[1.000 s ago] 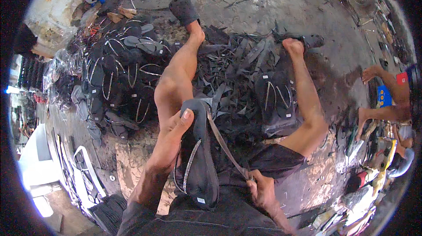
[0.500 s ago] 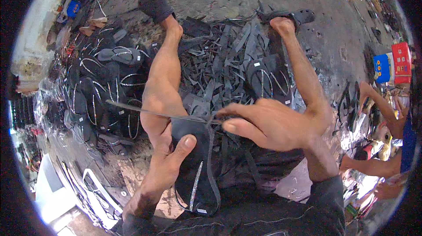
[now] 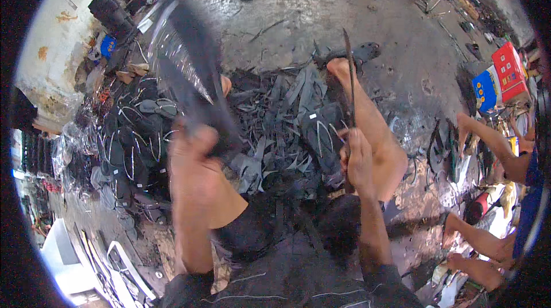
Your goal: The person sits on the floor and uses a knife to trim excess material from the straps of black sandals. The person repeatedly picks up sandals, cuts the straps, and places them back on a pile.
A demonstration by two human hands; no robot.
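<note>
- One red-and-blue box (image 3: 500, 75) sits at the far right on the floor.
- Left hand (image 3: 192, 141) grips a blurred black sandal (image 3: 192, 61), long axis pointing up-left.
- Right hand (image 3: 357, 159) is closed around an upright knife (image 3: 349, 78), tip pointing away.

Single head-worn fisheye view — steeply downward, close over lap and floor (image 3: 321, 15).

A pile of sandals (image 3: 132, 147) is seen at left of frame, scraps (image 3: 281, 119) at centre, and a box (image 3: 499, 75) at upper right.
</note>
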